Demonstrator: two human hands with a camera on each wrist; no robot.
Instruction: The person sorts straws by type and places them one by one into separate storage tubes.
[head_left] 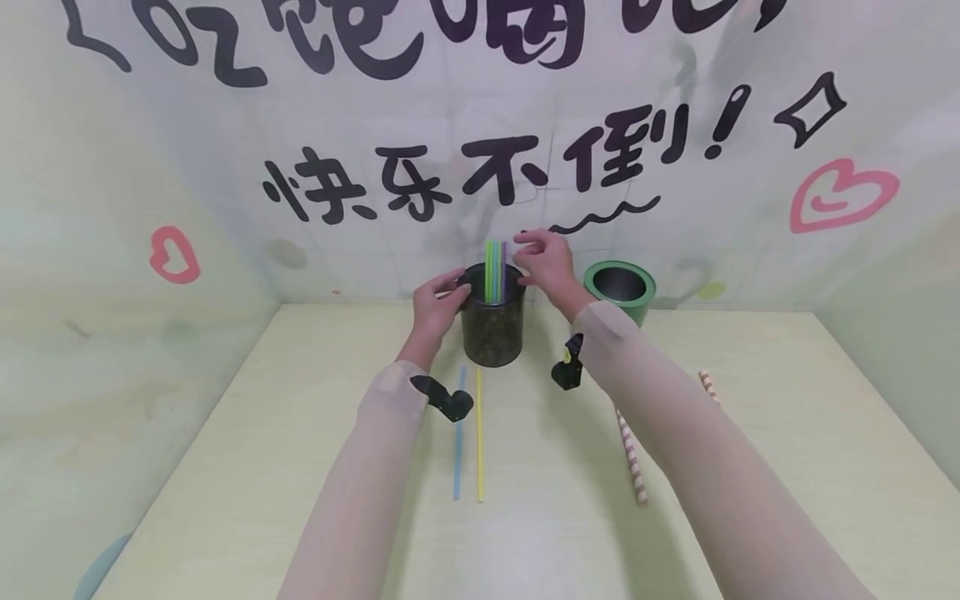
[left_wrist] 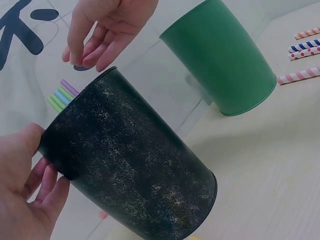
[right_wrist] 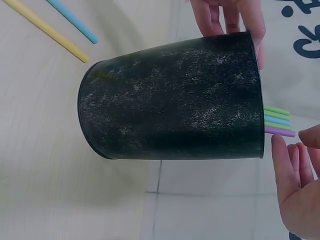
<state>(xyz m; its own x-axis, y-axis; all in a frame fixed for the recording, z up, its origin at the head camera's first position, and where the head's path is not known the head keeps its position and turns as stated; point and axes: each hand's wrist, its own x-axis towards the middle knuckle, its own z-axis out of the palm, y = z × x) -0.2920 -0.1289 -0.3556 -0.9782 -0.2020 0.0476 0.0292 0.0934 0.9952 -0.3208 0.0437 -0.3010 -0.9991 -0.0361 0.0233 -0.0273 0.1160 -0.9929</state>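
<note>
A black, speckled cylindrical container [head_left: 492, 337] stands near the back wall. Several thin plastic straws [head_left: 493, 271], green, blue and purple, stick up out of it. My left hand [head_left: 437, 307] grips the container's rim on the left side, thumb and fingers around the edge. Just to the right of the straws, my right hand [head_left: 547, 262] has its fingers loosely bent and holds nothing. In the right wrist view its thumb and index fingertip sit close to the end of the purple straw [right_wrist: 281, 132]. The straws' lower ends are hidden inside the container.
A green container [left_wrist: 220, 60] stands to the right, partly behind my right forearm. A blue straw [head_left: 458, 458] and a yellow straw [head_left: 480, 450] lie in front of the black container. Striped paper straws [head_left: 630, 454] lie to the right. The lettered wall rises behind.
</note>
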